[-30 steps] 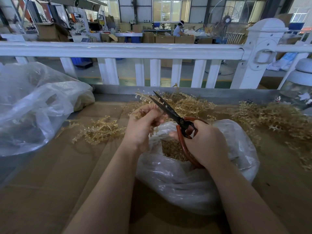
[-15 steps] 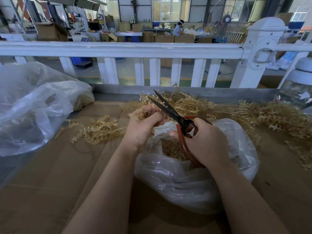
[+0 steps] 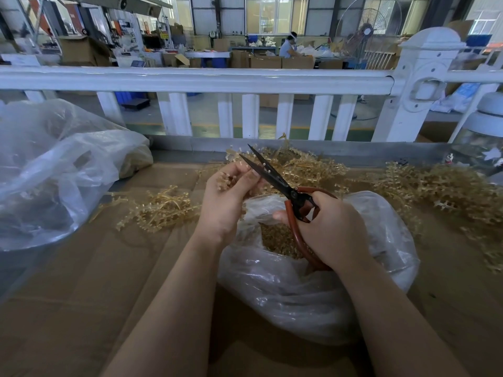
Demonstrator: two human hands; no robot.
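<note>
My right hand (image 3: 329,229) grips the red handles of black-bladed scissors (image 3: 268,174), whose blades stand slightly apart and point up and left. My left hand (image 3: 226,197) pinches a small tan plastic sprue piece (image 3: 227,180) right beside the blades. Below both hands lies an open clear plastic bag (image 3: 313,284) holding a heap of small tan cut pieces (image 3: 277,238).
Loose tan plastic sprues lie in piles at left (image 3: 160,208), behind my hands (image 3: 304,165) and at right (image 3: 441,189) on the cardboard-covered table (image 3: 81,295). A large crumpled plastic bag (image 3: 49,170) fills the left. A white railing (image 3: 206,80) runs along the far edge.
The scissor blades have closed a little and both hands have shifted slightly; my left hand has turned the sprue piece at the blades.
</note>
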